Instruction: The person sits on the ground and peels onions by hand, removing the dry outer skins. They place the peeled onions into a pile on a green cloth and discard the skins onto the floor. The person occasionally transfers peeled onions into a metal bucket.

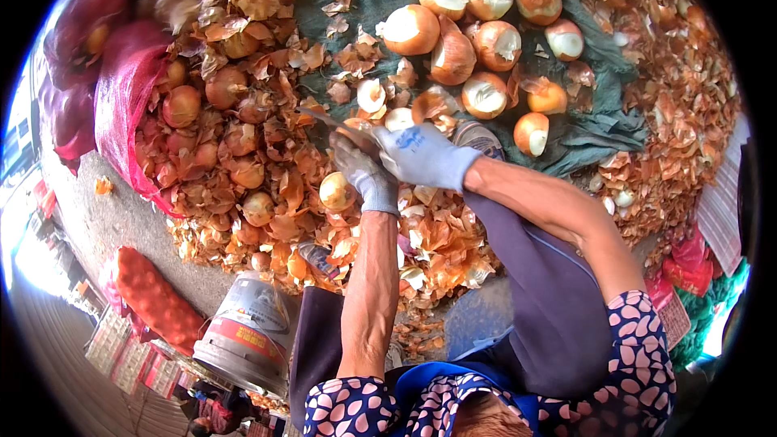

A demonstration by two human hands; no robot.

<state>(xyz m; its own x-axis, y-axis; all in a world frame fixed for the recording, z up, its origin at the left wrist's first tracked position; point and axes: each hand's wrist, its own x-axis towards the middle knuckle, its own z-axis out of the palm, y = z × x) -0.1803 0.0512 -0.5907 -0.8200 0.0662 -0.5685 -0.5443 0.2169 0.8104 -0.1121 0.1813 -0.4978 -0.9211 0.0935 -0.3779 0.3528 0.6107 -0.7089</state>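
My right hand (pixel 422 155), in a pale grey-blue glove with a printed mark, grips a knife whose thin blade (pixel 322 116) points left. Its handle is hidden in the glove. Just below the blade, my left hand (pixel 366 175), in a dirtier grey glove, is closed around a brown onion (pixel 359 141), mostly covered by fingers and blurred. Beside the left wrist lies a whole onion (pixel 337 191). Beyond both hands, several partly peeled onions (pixel 484 95) with white patches rest on a dark green cloth (pixel 340 12), loose skins among them.
Unpeeled onions (pixel 182 106) and skins heap up on the left, beside pink mesh netting (pixel 121 109). A large mound of skins (pixel 680 115) rises on the right. At lower left stand a plastic bucket (pixel 246 328) and a full red mesh sack (pixel 155 297). Another person (pixel 215 416) is farther off.
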